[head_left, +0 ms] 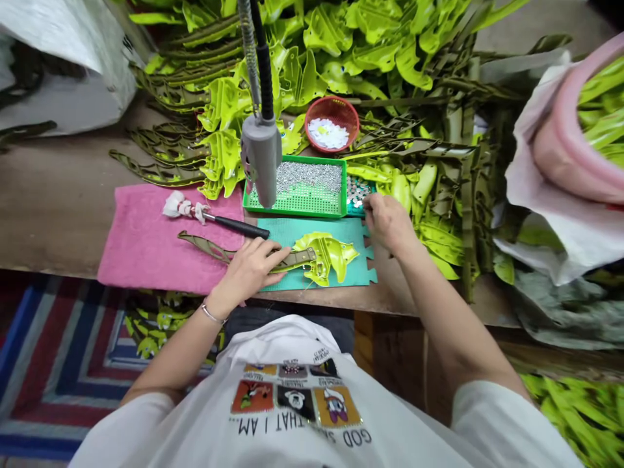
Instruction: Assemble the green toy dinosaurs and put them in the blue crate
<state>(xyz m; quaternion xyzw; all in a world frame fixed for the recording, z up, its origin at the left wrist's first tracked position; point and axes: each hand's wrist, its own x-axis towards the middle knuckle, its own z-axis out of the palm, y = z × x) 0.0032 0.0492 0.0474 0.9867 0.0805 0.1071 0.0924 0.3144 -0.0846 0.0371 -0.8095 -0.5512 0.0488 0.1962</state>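
Observation:
My left hand [253, 266] lies flat, fingers spread, pressing an olive-green strap [214, 250] that joins a lime-green plastic part [327, 255] on a teal mat [351, 273]. My right hand [387, 221] reaches to a small teal tray of silvery pieces [355, 192], fingers curled in a pinch; what they hold is too small to make out. A green tray of small metal screws [305, 188] sits behind the mat. A grey electric screwdriver [262, 159] hangs on a cable above it.
A pink towel [151, 247] holds a black-handled tool with a white rag [195, 211]. A red basket of white bits [331, 123] stands behind. Piles of lime and olive parts [390, 65] cover the back and right. A pink bag [575, 130] is at right.

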